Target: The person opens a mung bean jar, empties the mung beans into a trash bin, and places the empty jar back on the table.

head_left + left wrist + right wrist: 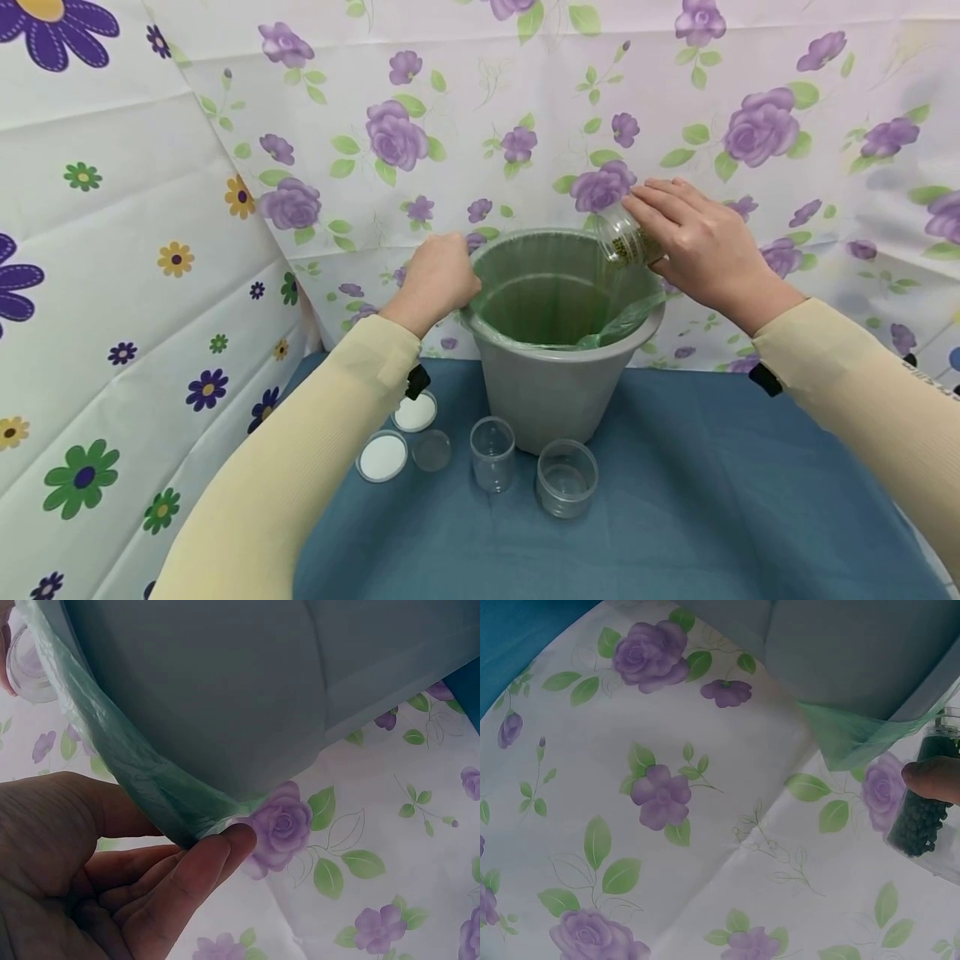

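A grey bucket [555, 392] stands on the blue cloth, lined with a thin green plastic bag [630, 321]. At the left rim my left hand [438, 279] pinches the folded-over edge of the bag, thumb against fingers, as the left wrist view shows. My right hand [701, 242] grips a clear jar [617, 233] over the right side of the bucket. That jar is tilted, its mouth toward the bucket. Small green beans [916, 821] lie inside it along one side. Whether any are falling cannot be made out.
In front of the bucket stand two uncapped clear jars, a narrow one [492, 462] and a wider one [567, 482]. Left of them lie two white lids [383, 457] and a clear disc [432, 451]. A flowered curtain [450, 83] hangs close behind the bucket.
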`<control>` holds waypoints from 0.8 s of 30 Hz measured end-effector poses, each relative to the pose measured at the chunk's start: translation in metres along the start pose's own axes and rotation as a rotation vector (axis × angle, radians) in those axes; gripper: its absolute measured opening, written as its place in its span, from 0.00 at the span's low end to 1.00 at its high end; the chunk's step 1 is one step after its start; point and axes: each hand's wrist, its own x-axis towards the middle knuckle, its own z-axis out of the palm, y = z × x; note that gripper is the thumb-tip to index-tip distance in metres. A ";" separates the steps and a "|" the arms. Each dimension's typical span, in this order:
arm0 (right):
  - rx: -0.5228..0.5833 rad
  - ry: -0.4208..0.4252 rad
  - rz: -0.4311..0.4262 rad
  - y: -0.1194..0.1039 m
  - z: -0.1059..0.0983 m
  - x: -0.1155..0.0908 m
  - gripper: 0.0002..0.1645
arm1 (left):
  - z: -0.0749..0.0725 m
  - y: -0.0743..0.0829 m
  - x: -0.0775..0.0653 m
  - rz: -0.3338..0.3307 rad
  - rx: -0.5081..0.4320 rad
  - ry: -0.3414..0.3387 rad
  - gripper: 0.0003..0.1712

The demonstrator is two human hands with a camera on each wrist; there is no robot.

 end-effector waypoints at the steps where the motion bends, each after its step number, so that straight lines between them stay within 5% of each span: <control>1: -0.004 -0.003 -0.001 0.000 0.000 0.000 0.55 | 0.000 0.000 0.000 0.002 0.001 0.004 0.11; 24: -0.008 -0.031 -0.022 0.003 -0.003 0.002 0.54 | 0.001 0.000 0.001 0.006 -0.010 0.017 0.12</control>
